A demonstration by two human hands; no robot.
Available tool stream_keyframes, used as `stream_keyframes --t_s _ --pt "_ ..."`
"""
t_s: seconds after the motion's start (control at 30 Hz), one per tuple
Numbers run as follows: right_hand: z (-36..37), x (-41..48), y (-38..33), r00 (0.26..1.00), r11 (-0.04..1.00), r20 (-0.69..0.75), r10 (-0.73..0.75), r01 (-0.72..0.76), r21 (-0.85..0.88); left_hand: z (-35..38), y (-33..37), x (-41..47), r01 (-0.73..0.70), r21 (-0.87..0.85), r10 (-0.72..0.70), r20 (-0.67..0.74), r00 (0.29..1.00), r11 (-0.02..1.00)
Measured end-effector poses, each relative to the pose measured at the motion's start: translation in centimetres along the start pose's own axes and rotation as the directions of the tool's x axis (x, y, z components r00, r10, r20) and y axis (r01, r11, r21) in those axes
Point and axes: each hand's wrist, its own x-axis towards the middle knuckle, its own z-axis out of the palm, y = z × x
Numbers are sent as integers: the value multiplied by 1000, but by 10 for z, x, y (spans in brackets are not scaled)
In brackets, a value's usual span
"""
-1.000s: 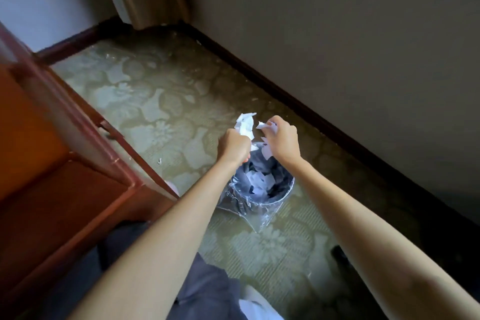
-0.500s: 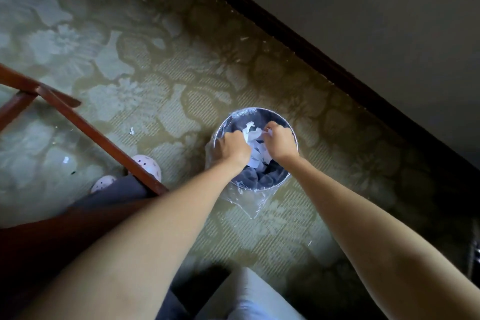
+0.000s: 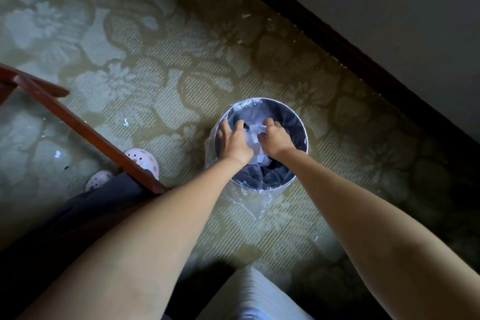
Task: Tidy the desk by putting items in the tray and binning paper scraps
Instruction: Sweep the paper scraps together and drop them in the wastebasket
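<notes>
The left hand (image 3: 233, 144) is hanging with fingers spread, gripping nothing; the right hand (image 3: 276, 138) is hanging curled over scraps (image 3: 255, 147), grip unclear. Both are hovering inside the bin (image 3: 302, 125) on carpet (image 3: 155, 73).

Carpeted living quarters here, a home or hotel room: floral-patterned carpet (image 3: 145, 65) across the frame, dark wooden skirting board (image 3: 324, 31) running diagonally at upper right under a plain wall (image 3: 389, 8), red-brown wooden furniture frame (image 3: 85, 130) at left, small plastic-lined wastebasket (image 3: 304, 127) at centre
</notes>
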Motion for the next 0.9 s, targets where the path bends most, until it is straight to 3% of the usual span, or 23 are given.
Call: stream_keyframes --t_s 0.17,0.33,0.43,0.57,0.7,0.9 --pt "-7 -14 1 999 1000 39 4 -5 14 -8 3 -13 -34 -117 46 101 994 993" --pt "-22 -37 -4 999 1000 47 -12 12 -18 -25 9 -37 -18 -88 27 110 994 996" --pt "-35 -60 -15 999 992 14 -47 48 -118 -42 10 -56 -21 -49 24 56 998 999" --pt "-63 -99 -47 983 949 -76 -165 137 -283 -80 19 -95 -51 37 55 -119 991 998" --pt "-103 -152 -95 901 859 -240 -362 222 -461 -135 33 -146 -110 97 136 -333 933 989" --pt "-157 -253 -175 678 758 -432 -595 296 -581 -230 41 -240 -174 64 178 -582 793 983"
